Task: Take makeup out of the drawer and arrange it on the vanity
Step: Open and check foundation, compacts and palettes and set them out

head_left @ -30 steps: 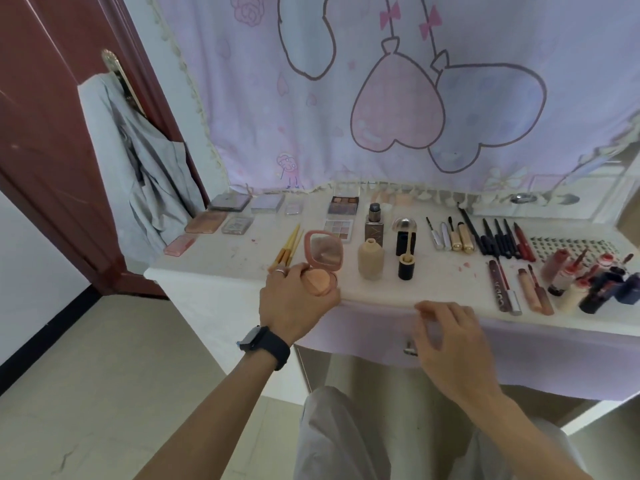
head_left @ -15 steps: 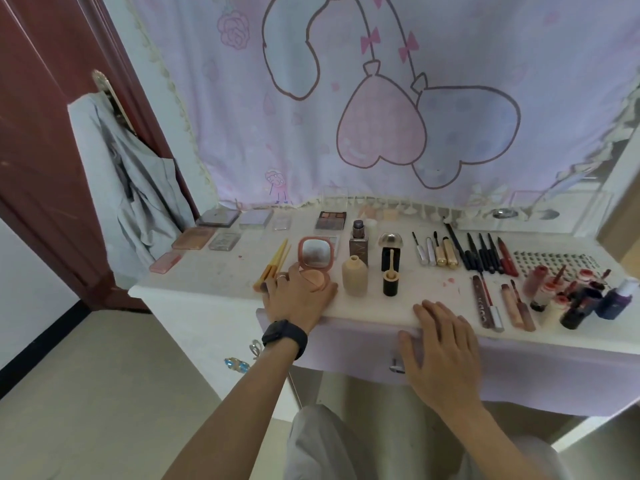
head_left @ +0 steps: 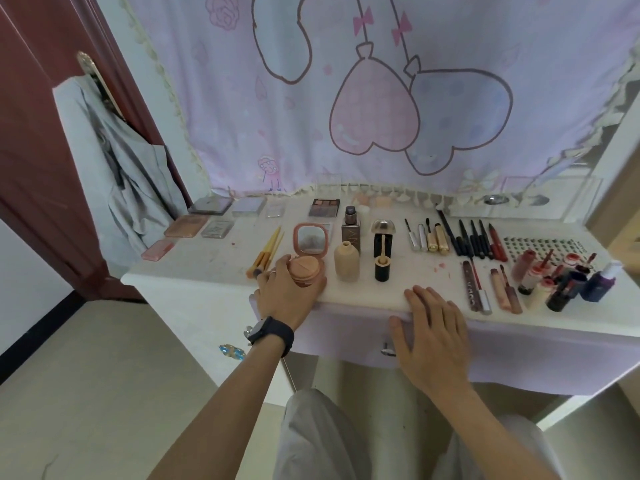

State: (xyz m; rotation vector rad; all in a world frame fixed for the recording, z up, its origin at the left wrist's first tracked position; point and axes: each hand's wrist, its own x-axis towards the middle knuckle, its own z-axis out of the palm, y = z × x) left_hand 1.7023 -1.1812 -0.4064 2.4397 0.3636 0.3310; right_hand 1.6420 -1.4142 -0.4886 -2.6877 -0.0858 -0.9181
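Because the pink compact (head_left: 310,244) stands open, with its mirrored lid tipped up and a soft puff (head_left: 304,270) resting in the base, it looks a light but fussy thing to handle: hard plastic, probably smooth, with a hinge and a glass that would not take a knock well. The safest hold is low, round the base, and that is where the left hand (head_left: 287,292) has it, fingers curled about the bottom half at the near edge of the vanity (head_left: 207,271) (the lid itself is left alone). It sits between the wooden brushes (head_left: 265,252) and a beige bottle (head_left: 346,261), close to both, so any nudge should be small.

The right hand (head_left: 433,337) holds nothing. It lies flat with straight fingers on the front of the drawer (head_left: 346,337), fingertips reaching over the vanity's lip, and the drawer looks shut.

The top is pale, smudged with pink and crowded: palettes (head_left: 323,206) at the back, pencils (head_left: 474,239) in a row, lip tubes (head_left: 540,282) to the right. Behind hangs a lilac cloth (head_left: 346,98) printed with hearts, and a dark red door (head_left: 41,133) with a grey garment (head_left: 131,168) stands on the left.
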